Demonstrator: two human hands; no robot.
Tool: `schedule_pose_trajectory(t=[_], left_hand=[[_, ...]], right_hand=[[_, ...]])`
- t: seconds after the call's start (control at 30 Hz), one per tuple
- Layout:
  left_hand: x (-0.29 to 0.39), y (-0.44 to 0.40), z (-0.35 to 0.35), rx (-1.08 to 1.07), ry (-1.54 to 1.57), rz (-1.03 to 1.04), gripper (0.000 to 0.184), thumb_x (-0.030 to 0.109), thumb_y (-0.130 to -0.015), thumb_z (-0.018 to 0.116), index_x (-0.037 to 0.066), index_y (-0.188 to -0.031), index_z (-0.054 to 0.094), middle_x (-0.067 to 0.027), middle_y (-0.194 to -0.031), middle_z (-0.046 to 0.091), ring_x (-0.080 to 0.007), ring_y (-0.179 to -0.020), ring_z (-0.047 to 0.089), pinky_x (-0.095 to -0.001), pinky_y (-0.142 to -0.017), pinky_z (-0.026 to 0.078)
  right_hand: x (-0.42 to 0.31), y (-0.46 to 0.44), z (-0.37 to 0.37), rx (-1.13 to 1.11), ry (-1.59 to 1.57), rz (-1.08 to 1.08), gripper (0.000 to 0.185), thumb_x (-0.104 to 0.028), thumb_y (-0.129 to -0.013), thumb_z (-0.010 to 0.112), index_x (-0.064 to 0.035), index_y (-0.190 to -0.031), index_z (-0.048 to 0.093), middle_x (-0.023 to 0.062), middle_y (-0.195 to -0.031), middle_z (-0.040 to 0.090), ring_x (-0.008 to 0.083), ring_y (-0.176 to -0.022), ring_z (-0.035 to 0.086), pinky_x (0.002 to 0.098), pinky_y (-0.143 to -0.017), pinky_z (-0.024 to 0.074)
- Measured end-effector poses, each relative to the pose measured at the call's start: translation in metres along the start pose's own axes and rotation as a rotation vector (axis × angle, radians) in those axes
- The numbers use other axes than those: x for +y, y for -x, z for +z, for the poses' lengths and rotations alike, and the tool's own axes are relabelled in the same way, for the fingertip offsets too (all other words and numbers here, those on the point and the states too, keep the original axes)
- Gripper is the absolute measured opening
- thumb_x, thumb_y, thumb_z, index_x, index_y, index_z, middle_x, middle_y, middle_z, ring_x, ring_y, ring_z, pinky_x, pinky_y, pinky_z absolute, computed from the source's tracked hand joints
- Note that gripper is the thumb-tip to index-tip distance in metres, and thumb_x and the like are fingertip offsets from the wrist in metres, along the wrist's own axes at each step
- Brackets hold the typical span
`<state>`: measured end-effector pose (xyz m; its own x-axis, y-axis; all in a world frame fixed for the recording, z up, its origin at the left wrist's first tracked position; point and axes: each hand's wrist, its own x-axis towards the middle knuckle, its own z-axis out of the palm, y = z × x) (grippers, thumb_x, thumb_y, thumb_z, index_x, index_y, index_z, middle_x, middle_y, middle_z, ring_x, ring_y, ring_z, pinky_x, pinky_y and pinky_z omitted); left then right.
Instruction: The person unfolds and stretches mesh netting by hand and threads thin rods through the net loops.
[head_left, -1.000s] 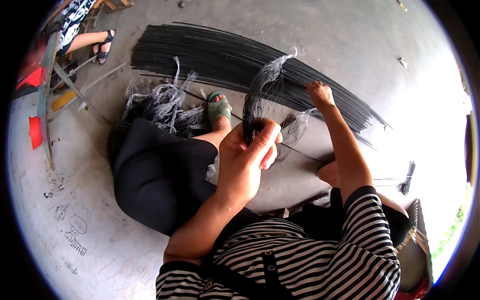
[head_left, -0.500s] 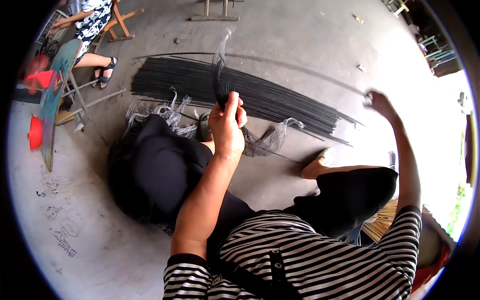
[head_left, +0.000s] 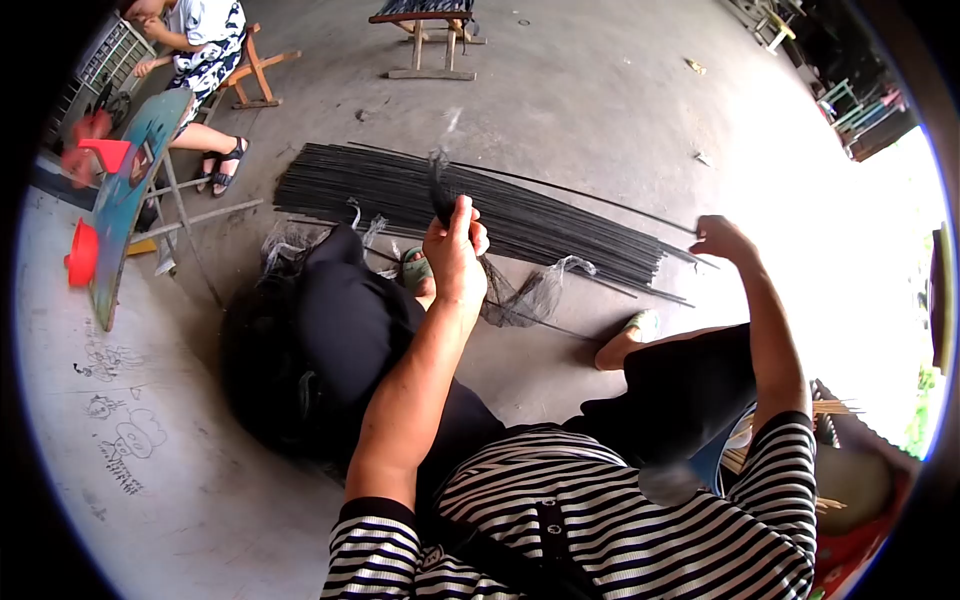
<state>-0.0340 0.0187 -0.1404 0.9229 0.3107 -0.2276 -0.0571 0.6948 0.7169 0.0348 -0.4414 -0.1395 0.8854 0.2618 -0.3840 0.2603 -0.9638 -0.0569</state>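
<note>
My left hand (head_left: 457, 258) is closed round a bundle of thin black strands (head_left: 440, 192), whose pale wispy end rises above the fist. Out to the right, my right hand (head_left: 722, 238) is closed at the right end of a long thin dark rod (head_left: 600, 203). That rod runs back over a pile of black rods (head_left: 375, 188) lying on the floor. Below the pile, a grey netted tuft (head_left: 540, 292) rests between my feet. More pale, stringy strands (head_left: 290, 246) lie by my bent leg.
At the upper left a person (head_left: 205, 40) sits beside a tilted blue-green board (head_left: 140, 185) with red plastic pieces (head_left: 82, 252). A wooden stool (head_left: 432, 60) stands beyond the pile. Thin light sticks (head_left: 738, 455) are beside my right leg.
My right hand has swung outward from near the pile and then down a little, with the long rod now at it. My left hand keeps the strands. The view has shifted.
</note>
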Motion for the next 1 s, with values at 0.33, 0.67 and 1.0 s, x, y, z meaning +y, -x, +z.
schedule_pose_trajectory(t=[0.33, 0.67, 1.0], left_hand=[[-0.001, -0.003, 0.009, -0.002, 0.015, -0.013, 0.017, 0.020, -0.086, 0.068, 0.008, -0.080, 0.057, 0.0005, -0.069, 0.056, -0.0054, -0.045, 0.044, -0.0203, -0.038, 0.029], [-0.007, 0.004, 0.024, -0.156, -0.066, -0.096, 0.021, 0.019, -0.087, 0.067, 0.004, -0.077, 0.057, 0.0002, -0.064, 0.054, -0.0057, -0.043, 0.043, -0.0207, -0.039, 0.027], [-0.007, 0.009, 0.032, -0.294, -0.125, -0.127, 0.011, 0.014, -0.089, 0.063, 0.005, -0.085, 0.060, -0.0011, -0.072, 0.057, -0.0054, -0.047, 0.044, -0.0197, -0.042, 0.029]], right_hand=[[-0.083, -0.022, -0.030, 0.101, -0.233, 0.002, 0.018, -0.018, -0.084, 0.060, -0.0076, -0.099, 0.063, 0.0146, -0.074, 0.063, 0.0227, -0.065, 0.060, 0.0343, -0.062, 0.0472], [-0.190, 0.009, -0.049, 0.222, -0.518, -0.303, 0.027, -0.010, -0.085, 0.065, -0.0068, -0.111, 0.059, 0.0050, -0.074, 0.061, 0.0119, -0.064, 0.053, 0.0277, -0.061, 0.0459], [-0.231, 0.010, -0.050, 0.217, -0.578, -0.244, 0.027, -0.018, -0.091, 0.060, -0.0041, -0.114, 0.057, 0.0058, -0.081, 0.063, 0.0117, -0.077, 0.058, 0.0265, -0.069, 0.0469]])
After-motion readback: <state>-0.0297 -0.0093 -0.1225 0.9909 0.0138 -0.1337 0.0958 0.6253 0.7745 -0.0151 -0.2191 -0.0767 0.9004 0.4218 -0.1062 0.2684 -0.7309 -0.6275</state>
